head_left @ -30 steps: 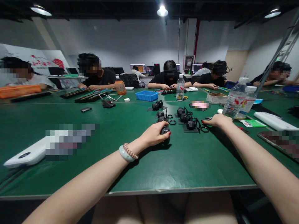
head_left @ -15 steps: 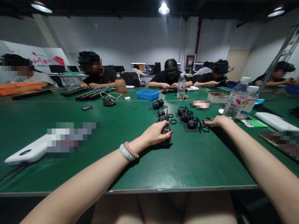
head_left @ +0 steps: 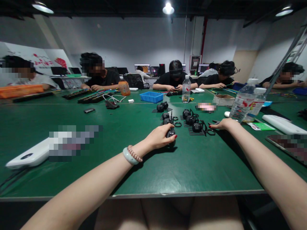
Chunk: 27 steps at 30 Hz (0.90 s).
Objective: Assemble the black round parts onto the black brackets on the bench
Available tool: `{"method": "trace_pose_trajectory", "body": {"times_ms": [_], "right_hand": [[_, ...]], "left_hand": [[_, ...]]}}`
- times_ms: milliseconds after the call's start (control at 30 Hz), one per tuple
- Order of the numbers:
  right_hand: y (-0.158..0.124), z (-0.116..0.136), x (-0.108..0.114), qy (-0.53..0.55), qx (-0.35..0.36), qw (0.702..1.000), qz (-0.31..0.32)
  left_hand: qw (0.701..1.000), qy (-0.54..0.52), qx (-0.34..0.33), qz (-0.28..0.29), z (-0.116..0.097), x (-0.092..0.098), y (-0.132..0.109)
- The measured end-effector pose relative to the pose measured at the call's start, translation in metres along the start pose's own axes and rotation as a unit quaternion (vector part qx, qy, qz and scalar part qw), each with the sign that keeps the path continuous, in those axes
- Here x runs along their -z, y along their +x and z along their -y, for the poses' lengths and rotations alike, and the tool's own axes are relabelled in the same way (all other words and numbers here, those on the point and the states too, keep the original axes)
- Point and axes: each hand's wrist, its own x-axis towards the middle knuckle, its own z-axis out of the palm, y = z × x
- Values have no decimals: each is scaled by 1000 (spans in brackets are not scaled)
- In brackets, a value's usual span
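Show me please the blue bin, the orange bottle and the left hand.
blue bin (head_left: 151, 97), head view, on its front wall.
orange bottle (head_left: 124, 89), head view, on its body.
left hand (head_left: 160, 136), head view, on the back of the hand.

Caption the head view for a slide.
Left hand grips a small black part on the green table; right hand reaches a black ring.
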Motion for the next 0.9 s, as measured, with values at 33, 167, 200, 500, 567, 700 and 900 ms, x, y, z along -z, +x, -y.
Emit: {"method": "trace_pose_trajectory", "body": {"times_ms": [33,167,200,500,567,700,900], "right_hand": [[0,0,0,-2,-4,1000,10],[1,0,1,-10,-8,999,38],[1,0,1,-12,-8,999,33],[-22,5,8,-9,-70,997,7],[-30,8,12,-11,-93,996,6],[-40,12,16,-6,-108,994,4],[-53,18,24,-11,-67,993,-97]], "left_hand": [[1000,0,-1,1,0,0,0],[1000,-1,-2,4,0,0,0],[1000,-2,0,4,0,0,0],[1000,11,-4,4,0,-1,0],[1000,16,-5,7,0,-1,0],[1000,14,-8,9,0,-1,0],[1000,1,0,7,-1,-2,0]]}}
